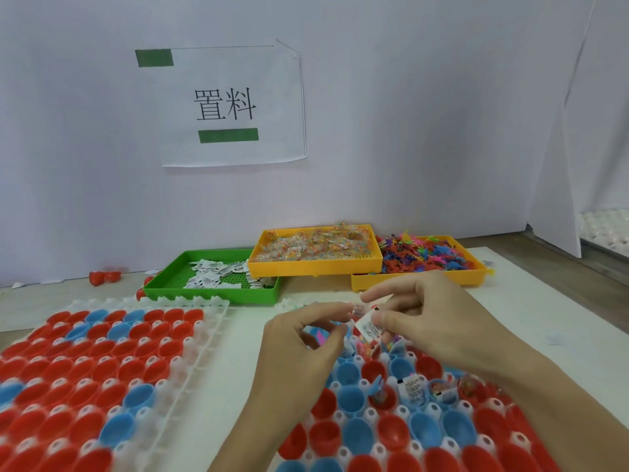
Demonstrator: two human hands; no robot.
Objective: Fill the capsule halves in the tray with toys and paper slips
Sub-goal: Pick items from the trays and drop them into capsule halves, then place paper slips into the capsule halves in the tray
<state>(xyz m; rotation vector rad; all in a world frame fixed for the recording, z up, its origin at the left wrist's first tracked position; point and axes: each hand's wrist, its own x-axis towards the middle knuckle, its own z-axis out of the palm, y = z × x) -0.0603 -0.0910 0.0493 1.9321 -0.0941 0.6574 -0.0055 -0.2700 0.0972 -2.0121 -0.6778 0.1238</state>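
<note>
Two white trays hold red and blue capsule halves: the left tray point(204, 335) and the right tray point(371, 447) under my hands. My right hand point(425, 318) pinches a white printed paper slip point(367, 327) above the right tray's far rows. My left hand point(303, 345) hovers close beside it with curled fingers near the slip's edge; whether it holds anything I cannot tell. Some capsule halves point(413, 391) near the middle of the right tray contain slips and small toys.
At the back stand a green tray point(163, 287) with paper slips, a yellow tray point(316, 267) of small clear toy packets and a second yellow tray point(469, 277) of colourful plastic figures. Loose red halves point(102, 276) lie by the wall. A paper sign point(231, 103) hangs above.
</note>
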